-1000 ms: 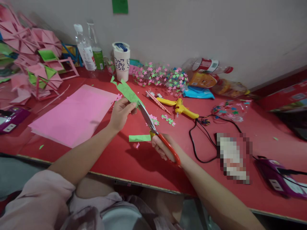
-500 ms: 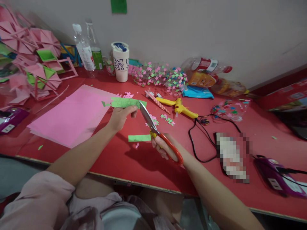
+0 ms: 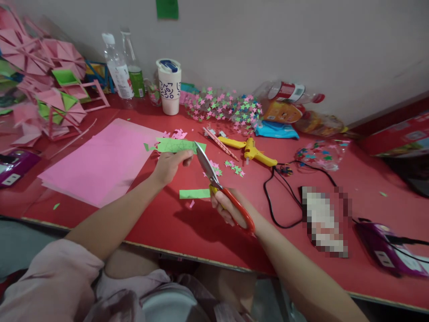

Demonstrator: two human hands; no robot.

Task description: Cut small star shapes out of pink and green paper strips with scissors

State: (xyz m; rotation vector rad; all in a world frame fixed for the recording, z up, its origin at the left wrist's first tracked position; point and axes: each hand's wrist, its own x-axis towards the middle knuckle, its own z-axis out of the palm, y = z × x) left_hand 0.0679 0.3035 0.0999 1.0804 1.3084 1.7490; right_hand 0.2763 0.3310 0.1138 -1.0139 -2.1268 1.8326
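My left hand (image 3: 170, 166) pinches the lower edge of a green paper strip (image 3: 179, 145) marked with pencilled lines. In my right hand (image 3: 225, 206) are scissors (image 3: 239, 206) with red and yellow handles. Their blades point up and left, with the tips at the right part of the strip. A second green strip (image 3: 193, 193) lies on the table just left of my right hand, beside a small pink scrap (image 3: 192, 203). Pink and green paper stars (image 3: 234, 168) lie in small piles beyond the blades.
Pink paper sheets (image 3: 100, 161) lie at left. Behind stand a white cup (image 3: 170, 91) and bottles (image 3: 119, 74); a star-covered clear bottle (image 3: 224, 107) lies near the wall. A yellow glue gun (image 3: 258, 154) trails a black cord (image 3: 268, 201) at right. Folded pink paper pieces (image 3: 50, 67) pile up far left.
Almost nothing differs. My left hand and the green strip have shifted very slightly right, and the scissors' handles have shifted a little.
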